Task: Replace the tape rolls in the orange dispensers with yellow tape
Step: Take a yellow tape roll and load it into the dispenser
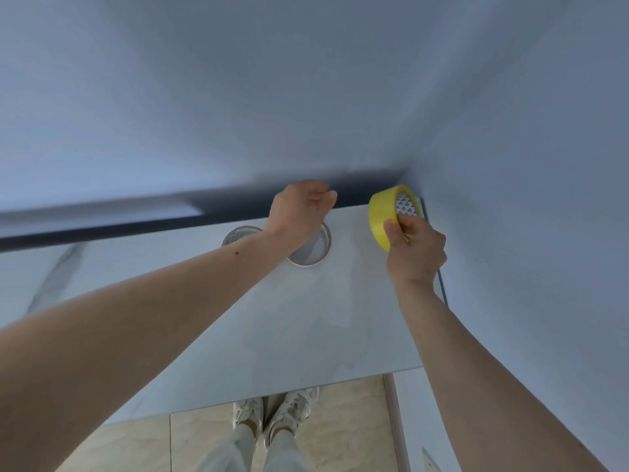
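- The yellow tape roll [384, 216] is held on edge above the far right corner of the table, right hand [416, 248] pinching its rim.
- The left hand [299, 212] is curled at the far edge; what it holds cannot be told.
- Two pale rolls [315, 248] lie flat on the white table [306, 318].
- Blue-grey walls [306, 97] meet at that corner; beige floor tiles [340, 437] and white shoes [275, 413] show below.

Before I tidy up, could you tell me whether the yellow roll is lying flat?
No, lifted on edge: the right hand pinches the yellow roll above the table.
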Motion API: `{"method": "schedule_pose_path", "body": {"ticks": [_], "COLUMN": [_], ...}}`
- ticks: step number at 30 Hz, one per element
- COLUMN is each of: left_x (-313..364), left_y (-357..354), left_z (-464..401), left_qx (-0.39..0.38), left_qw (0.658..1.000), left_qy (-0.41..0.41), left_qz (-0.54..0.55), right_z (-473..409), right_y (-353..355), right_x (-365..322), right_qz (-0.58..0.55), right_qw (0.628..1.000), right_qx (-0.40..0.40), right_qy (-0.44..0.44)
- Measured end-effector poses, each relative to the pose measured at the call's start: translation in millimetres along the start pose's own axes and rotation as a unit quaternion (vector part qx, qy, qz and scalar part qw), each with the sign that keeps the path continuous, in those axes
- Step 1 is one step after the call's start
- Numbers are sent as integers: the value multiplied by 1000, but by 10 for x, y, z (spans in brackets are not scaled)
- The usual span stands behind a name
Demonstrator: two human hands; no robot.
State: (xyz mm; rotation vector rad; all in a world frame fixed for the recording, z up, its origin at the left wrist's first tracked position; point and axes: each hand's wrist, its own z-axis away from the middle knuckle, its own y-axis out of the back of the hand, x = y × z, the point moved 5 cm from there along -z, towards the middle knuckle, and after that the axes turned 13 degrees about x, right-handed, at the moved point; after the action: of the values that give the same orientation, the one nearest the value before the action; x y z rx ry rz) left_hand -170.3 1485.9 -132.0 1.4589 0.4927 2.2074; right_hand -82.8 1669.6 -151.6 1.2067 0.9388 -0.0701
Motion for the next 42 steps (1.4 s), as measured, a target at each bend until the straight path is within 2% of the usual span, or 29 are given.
{"method": "schedule_pose_path", "body": {"ticks": [6,9,12,19,25,28,31,34,42], "left_x": [71,122,161,213,253,290,316,286,-49], "left_y": [-179,-225,-168,241,675,935,1205,1443,2128], "left_z": [229,371,511,929,1268,1417,1562,1698,2010], "left_qx": [-50,-90,-90,-53,-7,20,51,74,133], "left_qw": [988,969,946,913,916,917,919,918,878], "left_qy": [73,126,170,209,231,236,235,236,281], "left_qz": [127,193,260,346,327,320,313,309,364], "right_z": [127,237,368,745,1059,1192,1331,1490,2157], "right_y": [138,228,338,660,963,1059,1073,1081,988], "right_x": [-162,-300,-438,-764,-1090,-1292,-1465,-1656,-2084], "right_qz": [-196,-243,-270,-272,-256,-234,-209,-193,-202], "right_qw": [975,962,953,952,952,952,936,923,907], "right_qx": [-37,-55,-74,-108,-149,-196,-278,-314,-348], "right_qy": [-98,-109,-117,-94,-79,-7,51,108,124]}}
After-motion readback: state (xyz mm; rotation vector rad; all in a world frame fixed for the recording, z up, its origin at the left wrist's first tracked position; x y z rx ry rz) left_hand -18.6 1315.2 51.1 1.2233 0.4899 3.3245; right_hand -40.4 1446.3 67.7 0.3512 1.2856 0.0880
